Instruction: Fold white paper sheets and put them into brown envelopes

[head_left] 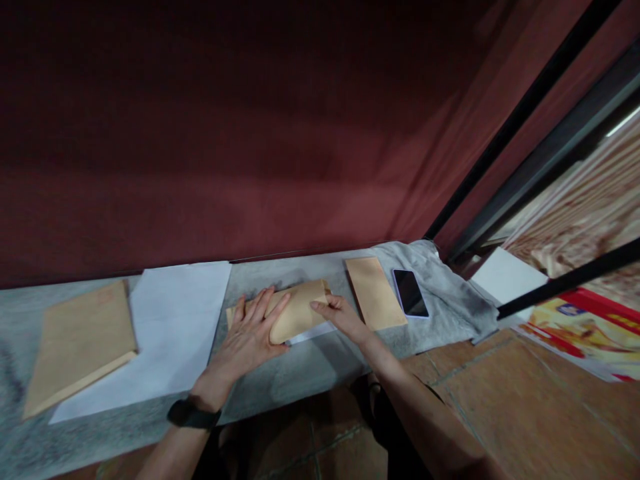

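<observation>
A tan envelope (300, 307) lies on the grey cloth (310, 367) in front of me, with a strip of white paper (313, 333) showing under its near edge. My left hand (247, 337) rests flat on the envelope's left half, fingers stretched out and together. My right hand (340, 315) touches the envelope's right end, its fingers curled over the edge there. A dark band sits on my left wrist.
A second tan envelope (375, 292) and a dark phone (411, 293) lie to the right. At the left are a white sheet (165, 327) and a stack of tan envelopes (80, 343). A dark red wall stands behind; tiled floor and printed papers (575, 327) lie at right.
</observation>
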Available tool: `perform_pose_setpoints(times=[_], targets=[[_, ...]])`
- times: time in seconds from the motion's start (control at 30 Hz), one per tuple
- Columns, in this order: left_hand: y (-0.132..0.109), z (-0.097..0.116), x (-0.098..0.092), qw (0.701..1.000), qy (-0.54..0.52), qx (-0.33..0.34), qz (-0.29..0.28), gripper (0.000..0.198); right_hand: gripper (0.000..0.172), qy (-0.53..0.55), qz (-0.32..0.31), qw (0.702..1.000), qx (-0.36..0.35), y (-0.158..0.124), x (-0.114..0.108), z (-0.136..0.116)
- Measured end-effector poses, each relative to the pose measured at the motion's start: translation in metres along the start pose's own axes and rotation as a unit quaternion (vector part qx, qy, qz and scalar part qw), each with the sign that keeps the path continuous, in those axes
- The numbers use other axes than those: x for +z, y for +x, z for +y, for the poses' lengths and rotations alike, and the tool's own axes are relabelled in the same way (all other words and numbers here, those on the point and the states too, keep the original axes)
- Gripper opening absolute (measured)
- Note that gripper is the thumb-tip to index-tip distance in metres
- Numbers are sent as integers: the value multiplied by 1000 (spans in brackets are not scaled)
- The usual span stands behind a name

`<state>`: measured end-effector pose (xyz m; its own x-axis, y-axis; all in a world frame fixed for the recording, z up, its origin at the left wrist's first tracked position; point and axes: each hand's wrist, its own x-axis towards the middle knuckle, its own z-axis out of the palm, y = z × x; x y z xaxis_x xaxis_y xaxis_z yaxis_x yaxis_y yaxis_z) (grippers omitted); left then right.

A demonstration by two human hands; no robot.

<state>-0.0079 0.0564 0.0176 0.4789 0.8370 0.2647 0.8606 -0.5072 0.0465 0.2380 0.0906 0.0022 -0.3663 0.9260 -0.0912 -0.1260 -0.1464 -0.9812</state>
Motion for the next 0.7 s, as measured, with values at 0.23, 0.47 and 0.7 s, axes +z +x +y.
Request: perform_pose_setpoints(times=[0.23, 0.47, 0.7], targets=[[-2, -21, -7, 999, -10, -50, -2, 102, 33, -219, 177, 955, -94, 4, -17, -10], [-18, -46, -3, 993, -33, -102, -50, 106, 32, -591, 201, 781, 13, -9, -23, 11], [-20, -48, 3, 983, -55, -136, -109, 108, 25, -608, 204, 766, 39, -6, -13, 18]])
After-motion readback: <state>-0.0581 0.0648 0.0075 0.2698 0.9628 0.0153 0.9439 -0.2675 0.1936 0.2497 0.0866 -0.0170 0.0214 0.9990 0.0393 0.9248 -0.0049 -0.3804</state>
